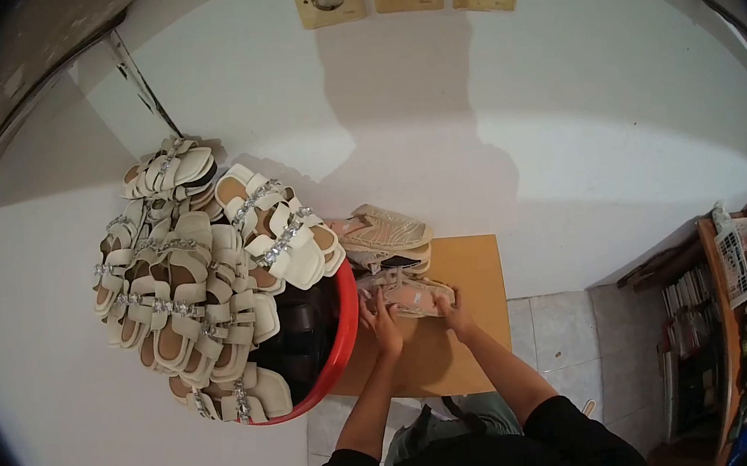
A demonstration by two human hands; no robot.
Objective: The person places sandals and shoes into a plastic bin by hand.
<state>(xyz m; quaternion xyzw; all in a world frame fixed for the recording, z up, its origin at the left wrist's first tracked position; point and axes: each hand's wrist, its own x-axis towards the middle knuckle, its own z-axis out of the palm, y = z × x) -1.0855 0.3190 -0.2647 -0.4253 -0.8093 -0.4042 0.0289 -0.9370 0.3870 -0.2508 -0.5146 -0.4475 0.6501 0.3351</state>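
Observation:
Both of my hands hold a beige-pink shoe (415, 295) low over the wooden table top, lying sideways between them. My left hand (383, 326) grips its left end, fingers over the strap area. At the opposite end, the fingers and thumb of my right hand (456, 311) close on the tip. Just behind it, against the wall, sits a small stack of patterned beige shoes (387, 231). To the left, cream sandals (289, 251) with jewelled straps are heaped on a red tub (347, 327).
The yellow-brown table top (475, 331) stands against the white wall. Black items (298, 336) fill part of the tub. On the right, a wooden shelf (720, 324) carries a white wire basket (740, 258) and several small items. Grey floor tiles (565, 326) lie between.

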